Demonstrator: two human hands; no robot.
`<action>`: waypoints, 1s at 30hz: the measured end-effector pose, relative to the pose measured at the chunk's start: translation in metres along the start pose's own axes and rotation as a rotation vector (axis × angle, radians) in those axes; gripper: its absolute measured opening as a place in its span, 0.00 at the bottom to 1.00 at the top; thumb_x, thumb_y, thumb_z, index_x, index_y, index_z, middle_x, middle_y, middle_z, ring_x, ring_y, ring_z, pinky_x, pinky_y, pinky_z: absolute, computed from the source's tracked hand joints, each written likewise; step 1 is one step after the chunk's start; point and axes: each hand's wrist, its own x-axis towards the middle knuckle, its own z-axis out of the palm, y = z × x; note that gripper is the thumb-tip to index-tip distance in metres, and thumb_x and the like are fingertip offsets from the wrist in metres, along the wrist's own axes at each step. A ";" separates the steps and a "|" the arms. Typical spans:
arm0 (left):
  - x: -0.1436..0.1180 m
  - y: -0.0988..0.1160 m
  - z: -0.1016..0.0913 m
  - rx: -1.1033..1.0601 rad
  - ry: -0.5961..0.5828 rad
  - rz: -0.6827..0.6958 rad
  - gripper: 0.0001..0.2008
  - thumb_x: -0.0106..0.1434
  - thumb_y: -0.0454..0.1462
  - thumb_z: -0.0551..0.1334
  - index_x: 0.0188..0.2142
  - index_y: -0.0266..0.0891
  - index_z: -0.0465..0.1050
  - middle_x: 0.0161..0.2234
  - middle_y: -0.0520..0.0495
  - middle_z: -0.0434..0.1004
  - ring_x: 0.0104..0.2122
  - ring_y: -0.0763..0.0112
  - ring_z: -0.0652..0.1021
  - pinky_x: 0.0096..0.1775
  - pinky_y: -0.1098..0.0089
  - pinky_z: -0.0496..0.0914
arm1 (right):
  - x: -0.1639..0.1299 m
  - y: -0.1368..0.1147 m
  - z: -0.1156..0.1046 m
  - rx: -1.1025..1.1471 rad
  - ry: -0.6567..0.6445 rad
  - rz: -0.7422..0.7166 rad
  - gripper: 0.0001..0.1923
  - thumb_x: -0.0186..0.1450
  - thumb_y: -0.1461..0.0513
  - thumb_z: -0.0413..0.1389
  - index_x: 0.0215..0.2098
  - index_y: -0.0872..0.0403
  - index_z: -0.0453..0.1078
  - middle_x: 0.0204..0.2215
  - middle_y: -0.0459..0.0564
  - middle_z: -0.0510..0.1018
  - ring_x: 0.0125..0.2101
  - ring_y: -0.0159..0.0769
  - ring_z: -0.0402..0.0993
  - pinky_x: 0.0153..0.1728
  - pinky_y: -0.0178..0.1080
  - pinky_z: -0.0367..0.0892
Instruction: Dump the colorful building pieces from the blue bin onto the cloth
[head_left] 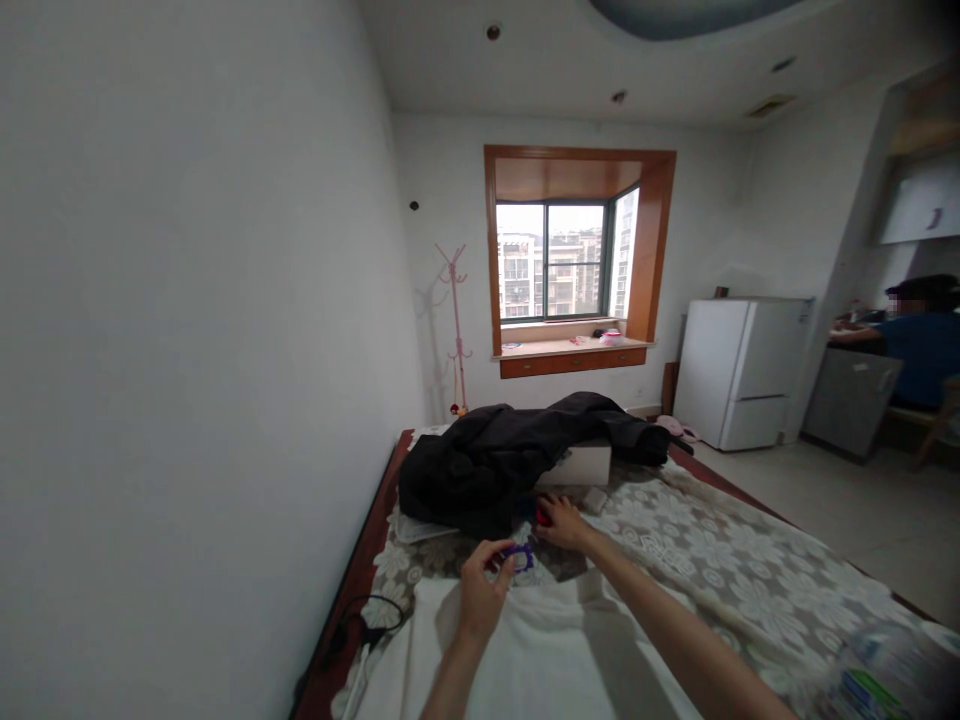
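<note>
The left hand (482, 583) is curled, its thumb and fingers pinched on a small purple plastic piece (520, 556) held just above the near end of the bed. The right hand (564, 523) reaches further out, its fingers closed around a small red object (541, 516) that is mostly hidden, so its shape cannot be told. Both hands hover over a white towel-like cloth (555, 650) spread on a grey bedcover with a white flower pattern (720, 560). Just beyond the right hand lies a crumpled black jacket (495, 455), draped partly over a flat white box (581, 466). A black cable (371, 615) loops at the bed's left edge beside the white wall (187, 350). Further off stand a pink coat stand (455, 325), a wood-framed window (574, 260) and a white fridge (739, 370). Another person in a blue top (926, 350) sits at the far right.
</note>
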 end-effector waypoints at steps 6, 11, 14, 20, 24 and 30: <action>-0.007 0.062 -0.038 -0.336 -0.430 -0.110 0.35 0.47 0.56 0.75 0.48 0.36 0.83 0.39 0.40 0.84 0.30 0.69 0.77 0.33 0.70 0.71 | -0.018 -0.007 0.004 -0.097 0.062 -0.068 0.20 0.68 0.51 0.59 0.52 0.55 0.73 0.51 0.60 0.77 0.55 0.55 0.68 0.56 0.49 0.62; -0.043 0.142 -0.061 -0.284 -0.996 -0.089 0.23 0.50 0.44 0.79 0.45 0.37 0.87 0.32 0.44 0.83 0.28 0.73 0.77 0.35 0.72 0.72 | -0.023 -0.010 0.006 -0.152 0.092 -0.091 0.20 0.67 0.56 0.57 0.55 0.56 0.71 0.54 0.62 0.75 0.55 0.54 0.68 0.57 0.48 0.61; -0.059 0.160 -0.050 -0.152 -1.132 -0.012 0.22 0.53 0.41 0.76 0.49 0.42 0.86 0.33 0.48 0.84 0.28 0.74 0.76 0.35 0.74 0.72 | -0.023 -0.012 0.005 -0.183 0.087 -0.080 0.19 0.68 0.54 0.56 0.51 0.58 0.72 0.53 0.64 0.75 0.55 0.56 0.70 0.56 0.48 0.62; -0.062 0.138 -0.015 0.331 -1.103 0.091 0.36 0.48 0.51 0.77 0.57 0.45 0.81 0.49 0.43 0.86 0.44 0.54 0.83 0.46 0.61 0.77 | -0.036 -0.015 -0.006 -0.198 0.058 -0.067 0.19 0.68 0.55 0.56 0.52 0.58 0.69 0.50 0.63 0.79 0.50 0.53 0.75 0.49 0.44 0.65; -0.065 0.124 0.006 0.527 -1.213 -0.006 0.51 0.41 0.55 0.79 0.65 0.47 0.72 0.57 0.40 0.82 0.50 0.45 0.83 0.51 0.50 0.77 | -0.048 -0.011 -0.028 -0.140 0.046 -0.110 0.16 0.64 0.56 0.60 0.48 0.54 0.69 0.45 0.57 0.81 0.42 0.47 0.78 0.43 0.41 0.65; -0.052 0.097 0.015 0.431 -1.357 0.007 0.38 0.54 0.58 0.72 0.61 0.46 0.77 0.52 0.44 0.86 0.47 0.52 0.85 0.47 0.59 0.79 | -0.060 -0.017 -0.071 0.046 0.152 -0.189 0.10 0.59 0.63 0.58 0.40 0.52 0.69 0.38 0.49 0.78 0.38 0.41 0.74 0.43 0.40 0.66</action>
